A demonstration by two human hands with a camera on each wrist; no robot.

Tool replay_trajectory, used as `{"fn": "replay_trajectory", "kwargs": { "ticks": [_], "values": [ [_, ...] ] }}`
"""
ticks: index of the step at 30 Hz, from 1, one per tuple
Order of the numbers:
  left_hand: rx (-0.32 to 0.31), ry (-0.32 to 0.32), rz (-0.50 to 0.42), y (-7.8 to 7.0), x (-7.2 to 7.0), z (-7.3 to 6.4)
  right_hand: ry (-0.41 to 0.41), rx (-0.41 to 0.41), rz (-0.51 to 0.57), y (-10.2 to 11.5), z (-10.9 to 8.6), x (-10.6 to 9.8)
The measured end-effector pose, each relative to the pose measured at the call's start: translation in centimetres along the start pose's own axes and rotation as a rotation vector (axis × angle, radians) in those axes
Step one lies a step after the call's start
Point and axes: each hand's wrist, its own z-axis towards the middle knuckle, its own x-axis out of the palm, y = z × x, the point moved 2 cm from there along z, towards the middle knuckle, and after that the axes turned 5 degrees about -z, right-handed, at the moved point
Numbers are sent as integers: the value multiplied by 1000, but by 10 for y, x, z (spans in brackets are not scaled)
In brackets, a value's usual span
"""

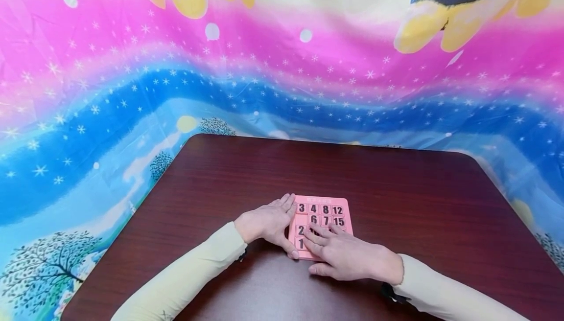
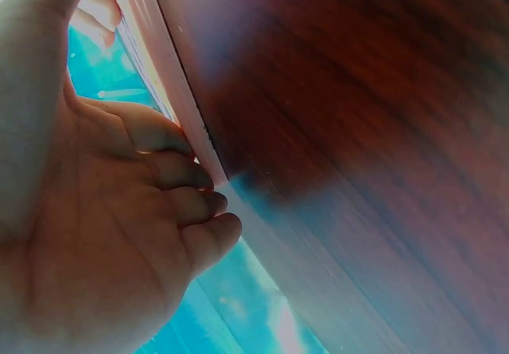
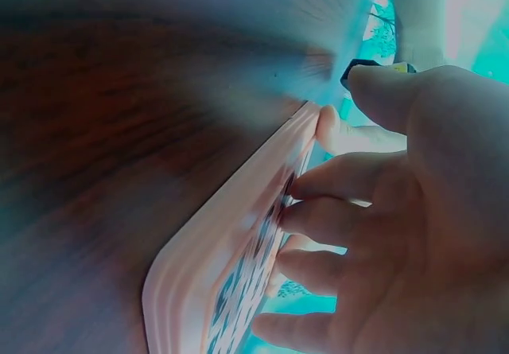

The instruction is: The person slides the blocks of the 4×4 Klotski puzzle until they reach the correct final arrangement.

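Observation:
A pink sliding number puzzle [image 1: 319, 200] lies flat on the table. Its top row reads 3, 4, 8, 12; below come 6, 7, 15, with a vacant slot left of the 6. The 2 and 1 tiles show at the lower left. My left hand [image 1: 271, 223] rests along the puzzle's left side, fingertips by the upper corner and thumb at the lower one. With extended fingers, my right hand [image 1: 348, 255] touches the lower tiles, hiding several numbers. In the right wrist view, its fingertips meet the tile face of the puzzle [image 3: 231, 211].
The dark brown wooden table [image 1: 396, 189] has rounded far corners and extends around the puzzle on all sides. Behind and beside it hangs a colourful cloth backdrop [image 1: 282, 76] with snowflakes and trees. Both forearms wear pale sleeves [image 1: 189, 267] with dark bands at the wrists.

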Motion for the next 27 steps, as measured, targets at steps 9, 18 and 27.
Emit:
{"fn": "replay_trajectory", "kwargs": {
  "ticks": [9,18,27],
  "values": [
    [2,-5,-10,1,0,0,-12,2,4,-4,2,-2],
    [1,-2,-2,1,0,0,-13,17,25,-12,9,-1],
    [-2,7,-23,1,0,0,-18,41,27,-21,18,0]
  ]
}}
